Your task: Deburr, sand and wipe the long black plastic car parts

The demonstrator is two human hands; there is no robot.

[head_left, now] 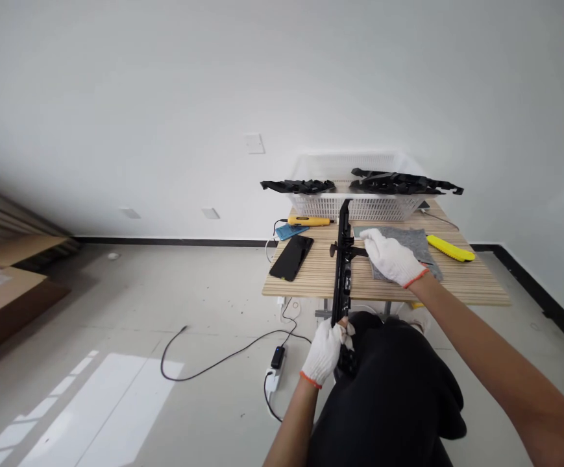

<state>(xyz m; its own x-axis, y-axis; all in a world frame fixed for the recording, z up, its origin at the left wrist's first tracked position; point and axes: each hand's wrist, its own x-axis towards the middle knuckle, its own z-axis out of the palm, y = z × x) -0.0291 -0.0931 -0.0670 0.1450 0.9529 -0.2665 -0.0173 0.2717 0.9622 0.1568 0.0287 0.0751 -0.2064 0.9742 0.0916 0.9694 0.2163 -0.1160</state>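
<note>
My left hand (327, 350), in a white knit glove with an orange cuff, is closed round the lower end of a long black plastic part (343, 279). The part stands lengthwise over the table's front edge, a short arm branching off its right side. Gloved the same way, my right hand (389, 256) is just right of that arm, with fingers curled together over a grey cloth (411, 241). What its fingers hold, if anything, is hidden; a thin dark sliver shows by its cuff.
A white plastic basket (330, 207) at the wall bears more black plastic parts (398, 183). On the wooden table (476, 288) lie a black phone-like slab (292, 257), a blue object (290, 231), a yellow-handled tool (308, 221) and a yellow cutter (451, 248). Cables and a power strip (272, 379) are on the floor.
</note>
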